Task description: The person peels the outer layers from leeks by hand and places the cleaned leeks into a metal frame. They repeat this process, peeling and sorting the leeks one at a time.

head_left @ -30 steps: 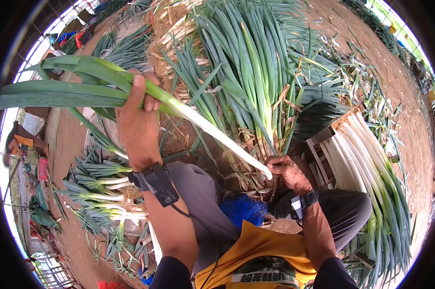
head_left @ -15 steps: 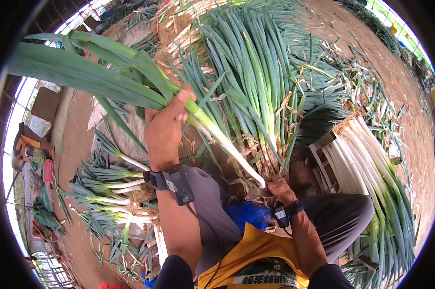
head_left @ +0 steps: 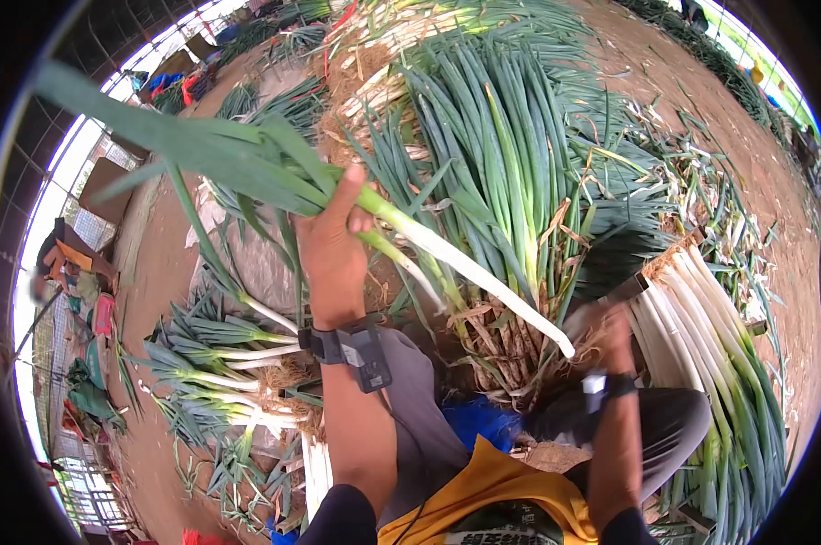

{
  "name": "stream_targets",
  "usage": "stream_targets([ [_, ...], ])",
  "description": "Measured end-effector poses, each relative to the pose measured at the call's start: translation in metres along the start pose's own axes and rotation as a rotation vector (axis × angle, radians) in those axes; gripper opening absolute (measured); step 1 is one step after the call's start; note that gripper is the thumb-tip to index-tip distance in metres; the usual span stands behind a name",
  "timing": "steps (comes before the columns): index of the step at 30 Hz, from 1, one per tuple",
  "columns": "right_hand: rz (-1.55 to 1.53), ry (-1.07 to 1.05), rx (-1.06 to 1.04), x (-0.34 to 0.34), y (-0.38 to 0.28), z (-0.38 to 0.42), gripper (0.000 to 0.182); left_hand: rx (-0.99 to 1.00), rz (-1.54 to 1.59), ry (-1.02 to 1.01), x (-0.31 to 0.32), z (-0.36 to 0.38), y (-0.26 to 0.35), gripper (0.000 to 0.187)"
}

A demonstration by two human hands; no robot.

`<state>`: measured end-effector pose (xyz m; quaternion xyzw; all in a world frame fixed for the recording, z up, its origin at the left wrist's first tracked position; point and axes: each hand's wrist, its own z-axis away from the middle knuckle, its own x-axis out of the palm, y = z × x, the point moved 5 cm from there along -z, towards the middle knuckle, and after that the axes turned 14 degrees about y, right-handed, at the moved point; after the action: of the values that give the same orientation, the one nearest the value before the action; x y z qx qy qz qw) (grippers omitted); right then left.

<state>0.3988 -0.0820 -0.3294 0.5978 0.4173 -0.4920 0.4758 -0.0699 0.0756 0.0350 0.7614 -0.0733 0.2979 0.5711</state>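
Observation:
My left hand is closed around a long green onion where the white stalk meets the leaves. Its leaves reach to the upper left, and its white end points down to the right. A thinner stalk hangs below the same hand. My right hand, smeared by motion, is just right of the onion's root end; its fingers cannot be made out. Behind the held onion stands a big bunch of green onions with dry brown skins at its base.
On my right, clean white-stalked onions lie in a metal-edged rack. A smaller pile of onions lies at my left. Blue plastic is between my legs. Leaf scraps litter the dirt floor.
My right hand has moved right and slightly up, from below the onion's end, and is now blurred. The view has shifted somewhat. My left hand keeps its hold on the onion.

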Motion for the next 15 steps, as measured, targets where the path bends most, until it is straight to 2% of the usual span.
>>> stream_targets([
  [1, -0.199, 0.199, 0.373, -0.063, 0.07, -0.026, 0.028, -0.005, -0.011, 0.009, -0.001, -0.001, -0.003, 0.025],
  [2, -0.413, 0.459, 0.601, -0.13, 0.12, -0.043, 0.038, -0.019, -0.031, 0.042, 0.0, 0.002, -0.001, 0.03],
  [3, -0.599, 0.728, 0.663, -0.198, 0.148, -0.052, 0.047, -0.009, -0.052, 0.056, 0.002, 0.005, 0.001, 0.031],
  [4, -0.816, 1.07, 0.455, -0.261, 0.159, -0.057, 0.068, 0.001, -0.073, 0.072, 0.004, 0.007, 0.002, 0.032],
  [5, -0.85, 1.128, 0.483, -0.318, 0.145, -0.051, 0.081, 0.012, -0.093, 0.088, 0.005, 0.008, 0.002, 0.034],
  [6, -0.87, 1.126, 0.419, -0.347, 0.137, -0.051, 0.083, 0.021, -0.119, 0.107, 0.006, 0.009, -0.001, 0.035],
  [7, -0.692, 1.095, 0.418, -0.372, 0.12, -0.046, 0.075, 0.031, -0.143, 0.124, 0.007, 0.009, -0.005, 0.036],
  [9, -0.832, 0.798, 0.484, -0.374, 0.071, -0.031, 0.06, 0.037, -0.164, 0.15, 0.014, 0.013, -0.01, 0.038],
  [10, -0.851, 0.798, 0.313, -0.347, 0.051, -0.027, 0.042, 0.032, -0.163, 0.158, 0.018, 0.015, -0.012, 0.038],
  [11, -0.994, 0.847, 0.102, -0.351, -0.014, -0.01, 0.035, 0.028, -0.163, 0.163, 0.021, 0.018, -0.014, 0.039],
  [12, -1.187, 0.736, 0.1, -0.352, -0.068, 0.002, 0.034, 0.015, -0.168, 0.169, 0.023, 0.019, -0.017, 0.039],
  [13, -1.224, 0.622, 0.106, -0.334, -0.099, 0.01, 0.041, -0.001, -0.176, 0.172, 0.023, 0.02, -0.022, 0.039],
  [15, -1.131, 0.671, -0.027, -0.329, -0.149, 0.02, 0.047, -0.029, -0.19, 0.172, 0.023, 0.024, -0.032, 0.039],
])
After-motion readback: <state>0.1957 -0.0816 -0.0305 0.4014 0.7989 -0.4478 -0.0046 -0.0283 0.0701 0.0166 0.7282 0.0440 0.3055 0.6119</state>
